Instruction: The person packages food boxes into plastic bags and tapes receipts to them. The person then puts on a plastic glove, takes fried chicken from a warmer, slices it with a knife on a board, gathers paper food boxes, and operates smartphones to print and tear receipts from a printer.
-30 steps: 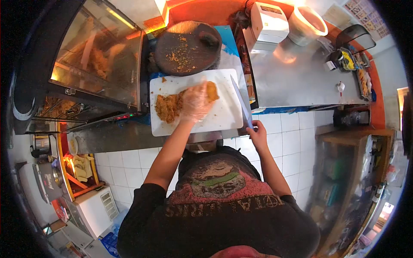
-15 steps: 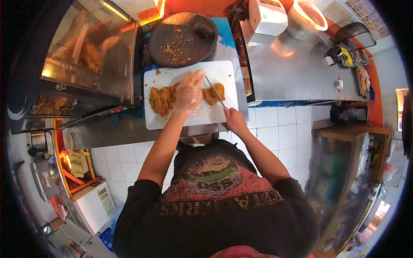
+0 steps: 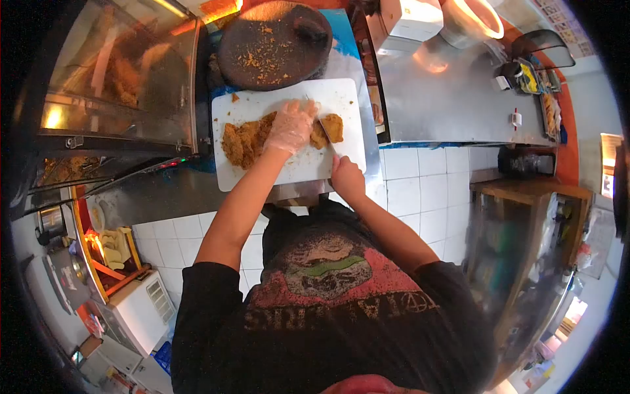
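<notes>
A white cutting board (image 3: 349, 98) lies on the counter, holding pieces of breaded fried cutlet (image 3: 241, 146) and scattered crumbs. My left hand (image 3: 293, 127), in a clear plastic glove, presses on the cutlet with its fingers curved over the right end, close to the blade. My right hand (image 3: 348, 177) is bare and wrapped around the handle of a knife (image 3: 328, 134). The blade points up and left across the smaller cutlet part (image 3: 335, 126) at the right. What lies under my left palm is hidden.
A dark stone mortar (image 3: 266, 56) with crumbs in it stands just behind the board. A glass display cabinet (image 3: 125, 79) rises at the left. Across a gap at the right is a steel counter (image 3: 453, 98) with a white box (image 3: 412, 23) and a tub (image 3: 476, 23).
The knife has turned steeper and sits farther right on the cutlet. My right hand has moved slightly left, and the left hand's fingers have lowered and spread to the right.
</notes>
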